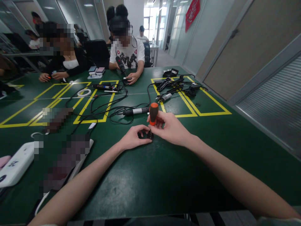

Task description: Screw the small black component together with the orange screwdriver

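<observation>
Over the middle of the green table, my right hand point(170, 127) is closed around a screwdriver point(154, 113) with an orange and dark grey handle. It stands roughly upright, its shaft pointing down. Just left of it, my left hand point(134, 137) is curled on the tabletop, thumb and fingers gripping a small dark part point(150, 135). The screwdriver's shaft reaches down to this part; whether the tip sits in a screw I cannot tell. Beyond my hands lies a black and silver electric screwdriver point(136, 111) with its cable.
The green table point(131, 185) carries yellow tape outlines. Black cables and tools point(174, 84) pile up at the far right. A white power bank point(17, 163) and blurred-out devices lie left. Across the table, one person point(128, 51) holds a power drill point(119, 64); another person point(68, 62) sits further left.
</observation>
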{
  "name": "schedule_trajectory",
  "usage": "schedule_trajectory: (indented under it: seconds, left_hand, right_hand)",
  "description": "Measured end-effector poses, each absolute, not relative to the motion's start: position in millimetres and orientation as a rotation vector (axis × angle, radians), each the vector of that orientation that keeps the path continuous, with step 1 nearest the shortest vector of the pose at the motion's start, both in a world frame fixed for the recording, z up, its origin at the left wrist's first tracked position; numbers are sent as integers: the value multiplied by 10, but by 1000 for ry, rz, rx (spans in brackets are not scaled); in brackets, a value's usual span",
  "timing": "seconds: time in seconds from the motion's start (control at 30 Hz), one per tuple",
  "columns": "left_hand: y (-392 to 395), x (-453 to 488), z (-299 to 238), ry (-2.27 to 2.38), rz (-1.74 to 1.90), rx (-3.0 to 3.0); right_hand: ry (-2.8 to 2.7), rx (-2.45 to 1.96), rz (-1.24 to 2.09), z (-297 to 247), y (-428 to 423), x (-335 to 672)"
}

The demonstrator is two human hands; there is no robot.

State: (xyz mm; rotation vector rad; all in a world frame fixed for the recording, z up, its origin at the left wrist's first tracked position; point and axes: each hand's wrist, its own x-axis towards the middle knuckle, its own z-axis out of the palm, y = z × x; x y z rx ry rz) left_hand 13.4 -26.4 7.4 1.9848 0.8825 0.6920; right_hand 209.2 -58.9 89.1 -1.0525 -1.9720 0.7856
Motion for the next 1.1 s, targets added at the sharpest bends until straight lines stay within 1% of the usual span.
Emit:
schedule_trajectory:
  seconds: [0.6,0.87,1.1]
  left_hand:
    - [-248,143,59,874,672,1977]
    - [-211,138,69,874,670,1905]
    - [-205,140,39,916,642,1984]
  right_hand:
    - [-1927,-1157,748,797,-576,2039]
    - [-1969,-1177,742,847,-597,2052]
    - [-1950,-1161,737,855,-615,2045]
